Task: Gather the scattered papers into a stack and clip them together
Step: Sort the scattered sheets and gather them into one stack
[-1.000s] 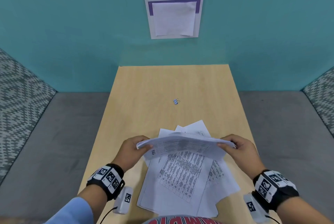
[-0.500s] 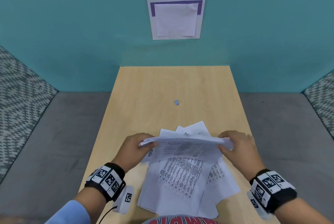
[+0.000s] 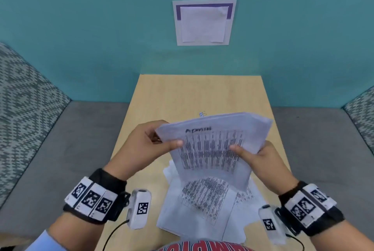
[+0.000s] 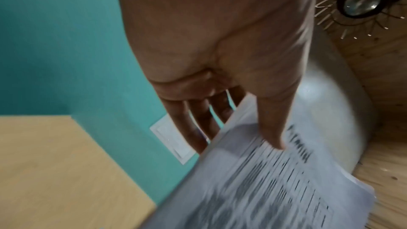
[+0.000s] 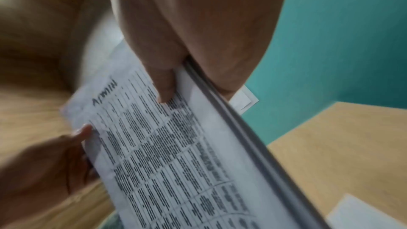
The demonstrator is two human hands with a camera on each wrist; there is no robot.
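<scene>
I hold a bundle of printed sheets (image 3: pixel 212 145) tilted up toward me above the wooden table (image 3: pixel 172 96). My left hand (image 3: pixel 153 141) pinches its left edge, thumb on the printed face. My right hand (image 3: pixel 253 155) pinches the right edge the same way. The left wrist view shows the bundle (image 4: pixel 264 189) under my thumb; the right wrist view shows the sheets (image 5: pixel 176 145) edge-on. More printed papers (image 3: pixel 202 206) lie fanned on the table below the bundle. A small binder clip (image 3: pixel 202 113) sits on the table just beyond the bundle's top edge.
A teal wall (image 3: pixel 81 28) stands behind the table with a white notice (image 3: pixel 204 22) on it. Grey benches (image 3: pixel 77 149) flank the table on both sides. The table's far half holds only the clip.
The bundle was held low and nearly flat over the loose papers. Both hands have raised it and tipped its printed face toward me.
</scene>
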